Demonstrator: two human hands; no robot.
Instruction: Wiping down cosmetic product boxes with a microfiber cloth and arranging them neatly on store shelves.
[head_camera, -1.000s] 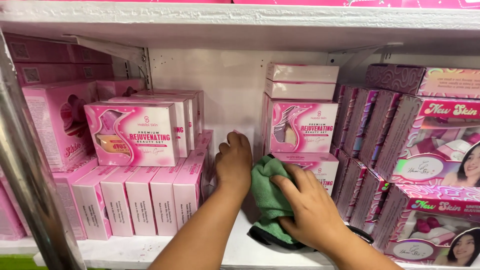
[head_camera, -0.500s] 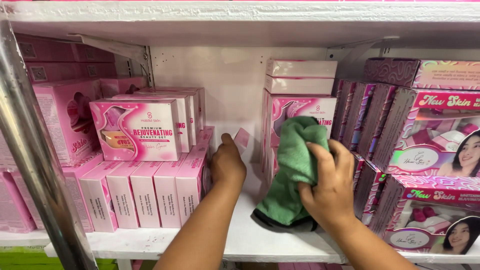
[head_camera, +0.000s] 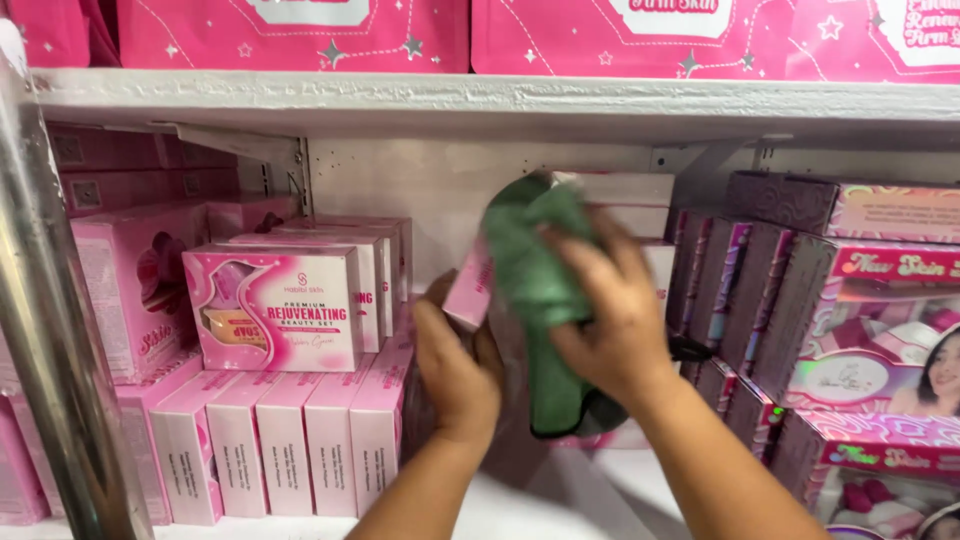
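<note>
My right hand (head_camera: 610, 310) presses a green cloth (head_camera: 540, 290) against the front of a stack of pink and white boxes (head_camera: 640, 215) at the middle of the white shelf (head_camera: 560, 500). My left hand (head_camera: 455, 365) grips a small pink box (head_camera: 468, 290) that is tilted, just left of the cloth. The cloth hangs down over the lower boxes of the stack and hides them.
A row of upright pink boxes (head_camera: 290, 440) with a larger pink boxed set (head_camera: 275, 310) on top stands at the left. Purple and pink boxes (head_camera: 860, 310) fill the right. A metal post (head_camera: 50, 330) rises at the left edge. Another shelf (head_camera: 500, 100) sits overhead.
My right hand has lifted the green cloth from the shelf floor up onto the stack's front. My left hand has come forward from the back of the shelf with a small pink box.
</note>
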